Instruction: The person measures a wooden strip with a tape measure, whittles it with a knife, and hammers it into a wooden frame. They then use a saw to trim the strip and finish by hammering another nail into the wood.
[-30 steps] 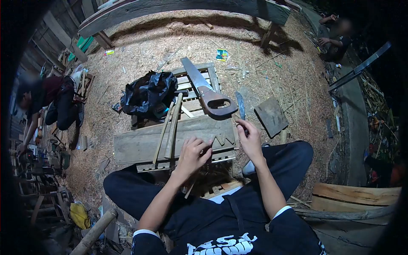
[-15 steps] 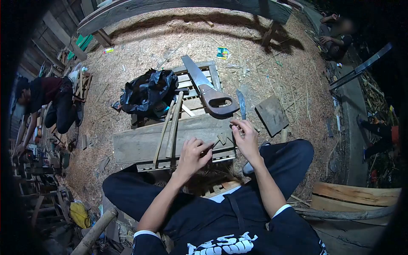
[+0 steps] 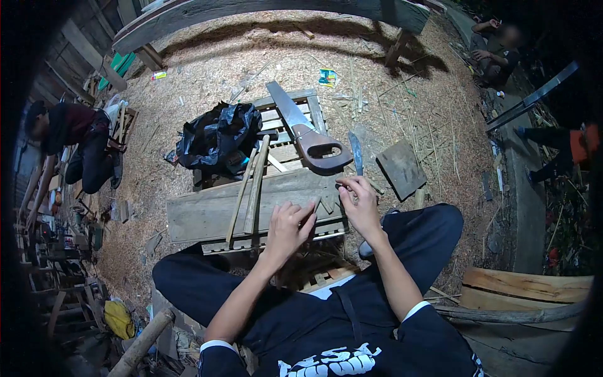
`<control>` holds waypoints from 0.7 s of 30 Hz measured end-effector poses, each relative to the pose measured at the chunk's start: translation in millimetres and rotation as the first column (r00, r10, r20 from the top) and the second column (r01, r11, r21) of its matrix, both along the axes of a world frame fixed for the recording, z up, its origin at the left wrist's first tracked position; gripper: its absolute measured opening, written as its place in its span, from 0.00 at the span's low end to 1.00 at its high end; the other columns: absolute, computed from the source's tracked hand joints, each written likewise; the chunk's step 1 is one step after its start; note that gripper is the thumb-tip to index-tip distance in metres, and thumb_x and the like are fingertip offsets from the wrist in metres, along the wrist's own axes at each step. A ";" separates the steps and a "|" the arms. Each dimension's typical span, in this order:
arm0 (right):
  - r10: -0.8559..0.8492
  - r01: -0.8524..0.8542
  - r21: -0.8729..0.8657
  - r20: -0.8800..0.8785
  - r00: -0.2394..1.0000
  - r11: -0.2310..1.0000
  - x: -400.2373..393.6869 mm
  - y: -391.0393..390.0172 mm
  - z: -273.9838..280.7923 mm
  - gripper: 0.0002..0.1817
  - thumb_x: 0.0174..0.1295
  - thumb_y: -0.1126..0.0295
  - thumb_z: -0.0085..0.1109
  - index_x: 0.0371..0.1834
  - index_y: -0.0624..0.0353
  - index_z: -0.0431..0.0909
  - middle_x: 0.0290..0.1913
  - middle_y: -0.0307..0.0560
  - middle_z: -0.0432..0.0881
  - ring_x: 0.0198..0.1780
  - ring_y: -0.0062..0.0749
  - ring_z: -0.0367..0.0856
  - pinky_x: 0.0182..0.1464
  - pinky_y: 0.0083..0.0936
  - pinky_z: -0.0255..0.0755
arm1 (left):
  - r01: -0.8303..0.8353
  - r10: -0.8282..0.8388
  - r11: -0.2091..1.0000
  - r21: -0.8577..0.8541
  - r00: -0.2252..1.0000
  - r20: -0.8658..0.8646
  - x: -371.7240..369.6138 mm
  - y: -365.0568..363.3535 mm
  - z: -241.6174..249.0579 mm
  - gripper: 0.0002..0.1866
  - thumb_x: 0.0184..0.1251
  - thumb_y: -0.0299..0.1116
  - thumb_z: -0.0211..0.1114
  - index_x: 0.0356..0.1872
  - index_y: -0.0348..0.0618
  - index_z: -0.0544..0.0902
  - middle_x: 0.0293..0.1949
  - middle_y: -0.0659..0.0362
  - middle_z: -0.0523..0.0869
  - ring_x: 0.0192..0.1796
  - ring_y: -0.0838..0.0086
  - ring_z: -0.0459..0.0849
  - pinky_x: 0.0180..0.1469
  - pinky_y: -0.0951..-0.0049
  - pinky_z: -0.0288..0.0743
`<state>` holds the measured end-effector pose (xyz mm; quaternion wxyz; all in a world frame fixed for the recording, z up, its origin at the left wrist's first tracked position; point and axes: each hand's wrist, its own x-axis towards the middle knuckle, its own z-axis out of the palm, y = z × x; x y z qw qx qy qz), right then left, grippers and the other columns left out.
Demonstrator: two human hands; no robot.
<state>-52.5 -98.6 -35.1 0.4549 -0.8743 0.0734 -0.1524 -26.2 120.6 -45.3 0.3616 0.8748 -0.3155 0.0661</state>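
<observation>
My left hand (image 3: 290, 227) is closed in a pinch over the near edge of a weathered board (image 3: 207, 217), with a short wooden piece at its fingertips. Beside those fingertips, another small wooden piece (image 3: 327, 205) lies on the board. My right hand (image 3: 360, 204) hovers above the board's right end, thumb and fingers bent together; what they pinch is too small to make out. Just beyond it are a knife (image 3: 356, 152) and a handsaw (image 3: 308, 129) with a brown handle. A hammer (image 3: 259, 182) rests on the board left of my hands, alongside a thin wooden stick (image 3: 242, 198).
A black plastic bag (image 3: 217, 141) sits on the slatted platform (image 3: 317, 113). At the right lies a square wood block (image 3: 402, 169). Shavings cover the ground. One person (image 3: 88, 144) bends at the left; others are at the right. A long beam (image 3: 270, 22) crosses the back.
My left hand has lifted one small wooden piece at its fingertips. My right hand has shifted slightly left. At the far right, a person's legs have moved upward in view.
</observation>
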 end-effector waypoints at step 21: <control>-0.004 0.005 -0.060 0.017 1.000 0.998 -2.3 4.5 -2.5 0.11 0.71 0.71 0.64 0.53 0.62 0.88 0.52 0.56 0.83 0.59 0.53 0.81 0.64 0.43 0.74 | 0.005 0.003 0.999 0.035 0.976 -0.217 -9.0 -8.9 13.5 0.34 0.73 0.33 0.67 0.79 0.37 0.70 0.37 0.44 0.82 0.44 0.49 0.81 0.52 0.52 0.71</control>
